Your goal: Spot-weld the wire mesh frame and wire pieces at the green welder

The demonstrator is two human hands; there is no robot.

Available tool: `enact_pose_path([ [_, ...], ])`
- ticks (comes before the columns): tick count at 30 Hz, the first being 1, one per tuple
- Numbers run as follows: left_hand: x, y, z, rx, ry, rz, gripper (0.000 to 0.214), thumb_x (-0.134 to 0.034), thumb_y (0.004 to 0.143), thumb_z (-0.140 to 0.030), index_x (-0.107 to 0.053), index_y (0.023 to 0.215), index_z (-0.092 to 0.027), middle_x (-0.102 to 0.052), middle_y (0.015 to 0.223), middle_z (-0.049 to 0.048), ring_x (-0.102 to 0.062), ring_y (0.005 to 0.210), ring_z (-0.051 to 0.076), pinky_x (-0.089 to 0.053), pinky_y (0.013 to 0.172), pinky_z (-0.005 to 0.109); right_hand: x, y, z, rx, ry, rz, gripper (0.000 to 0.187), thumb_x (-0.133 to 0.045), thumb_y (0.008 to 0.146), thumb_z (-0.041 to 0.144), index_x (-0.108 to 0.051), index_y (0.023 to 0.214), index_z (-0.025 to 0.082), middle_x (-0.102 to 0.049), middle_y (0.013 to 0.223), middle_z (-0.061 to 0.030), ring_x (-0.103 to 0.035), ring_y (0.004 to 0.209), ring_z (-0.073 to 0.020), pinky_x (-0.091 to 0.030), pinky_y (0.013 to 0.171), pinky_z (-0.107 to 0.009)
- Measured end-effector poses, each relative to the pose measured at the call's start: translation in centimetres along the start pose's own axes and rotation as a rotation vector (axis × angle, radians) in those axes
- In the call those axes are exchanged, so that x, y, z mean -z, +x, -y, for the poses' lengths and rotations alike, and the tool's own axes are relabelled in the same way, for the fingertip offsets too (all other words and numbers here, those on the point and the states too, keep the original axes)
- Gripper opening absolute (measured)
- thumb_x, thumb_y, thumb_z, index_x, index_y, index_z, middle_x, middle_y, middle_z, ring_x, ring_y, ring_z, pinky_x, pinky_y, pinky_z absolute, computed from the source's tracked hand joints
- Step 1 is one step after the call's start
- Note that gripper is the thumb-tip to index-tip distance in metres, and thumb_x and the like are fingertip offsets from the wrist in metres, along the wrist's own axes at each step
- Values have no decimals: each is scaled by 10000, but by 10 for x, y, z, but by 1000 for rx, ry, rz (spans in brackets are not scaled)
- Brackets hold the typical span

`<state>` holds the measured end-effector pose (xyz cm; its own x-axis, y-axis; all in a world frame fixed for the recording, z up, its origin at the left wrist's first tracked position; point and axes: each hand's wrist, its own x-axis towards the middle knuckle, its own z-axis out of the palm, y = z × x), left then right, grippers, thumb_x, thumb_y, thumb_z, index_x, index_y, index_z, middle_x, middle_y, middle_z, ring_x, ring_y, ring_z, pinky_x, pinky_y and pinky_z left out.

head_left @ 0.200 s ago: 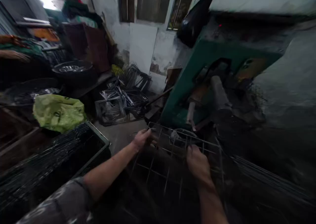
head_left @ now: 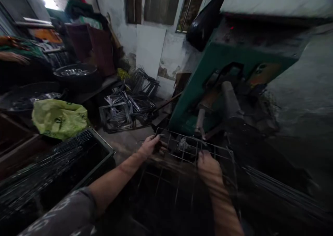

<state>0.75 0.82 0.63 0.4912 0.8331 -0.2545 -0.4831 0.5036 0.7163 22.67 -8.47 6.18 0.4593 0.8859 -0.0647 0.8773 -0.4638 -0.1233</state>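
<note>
- The left hand (head_left: 149, 146) is gripping the far left corner of one wire grid (head_left: 182, 159), fingers clamped on the wire.
- The right hand (head_left: 209, 168) is closed on a middle wire, probably to keep the grid steady.
- The grid is lying flat, just near the green machine (head_left: 208, 76).
- One yellow bag (head_left: 59, 118) is lying far left.

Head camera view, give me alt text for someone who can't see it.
Two bare hands grip a wire grid in front of a green machine: the left hand on its left edge, the right hand nearer the middle. A dark bin of wire rods, a yellow-green bag and a heap of wire frames lie to the left.
</note>
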Motion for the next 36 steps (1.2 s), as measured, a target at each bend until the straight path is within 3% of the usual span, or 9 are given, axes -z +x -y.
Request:
enact_pose_path([
  [8,-13,12,1,-10,4,-14,528,-663,768,-471,-516,1116,-103,-688,764,116,-658,554,196,-503,447,261,14,17,-2,0,-53,26,325,-297,960,270,-567,1097,151,-634,778,-87,-609,694,-199,-364,569,-259],
  [15,-17,11,-2,-3,-8,-5,510,-656,778,-448,-499,1117,-101,-682,747,99,-664,573,200,-506,458,258,9,24,-9,46,-33,-3,298,-325,956,232,-583,1062,124,-628,754,-83,-596,683,-182,-361,594,-253],
  [20,-22,8,-6,8,0,-4,477,-654,782,-429,-506,1099,-105,-681,736,94,-660,560,190,-506,461,252,7,25,-11,64,-9,-40,293,-314,955,223,-581,1031,128,-629,747,-77,-589,668,-176,-322,542,-249],
  [25,-23,9,-4,11,-11,-5,511,-656,777,-434,-503,1133,-101,-682,728,93,-663,562,194,-497,450,244,10,25,-10,26,-22,9,305,-298,964,247,-572,1037,134,-620,739,-74,-585,666,-182,-301,521,-249],
  [32,-24,10,-8,18,-5,15,574,-681,749,-453,-495,1153,-89,-679,715,99,-661,562,213,-496,449,263,15,24,-3,-26,-7,32,281,-311,970,252,-572,1006,156,-615,746,-58,-577,662,-166,-305,536,-242],
  [36,-27,8,-7,32,-6,10,548,-689,739,-459,-513,1108,-93,-678,709,97,-647,535,194,-494,448,258,11,19,-10,9,-33,-17,286,-314,966,226,-578,1022,131,-638,814,-88,-596,709,-179,-338,566,-250],
])
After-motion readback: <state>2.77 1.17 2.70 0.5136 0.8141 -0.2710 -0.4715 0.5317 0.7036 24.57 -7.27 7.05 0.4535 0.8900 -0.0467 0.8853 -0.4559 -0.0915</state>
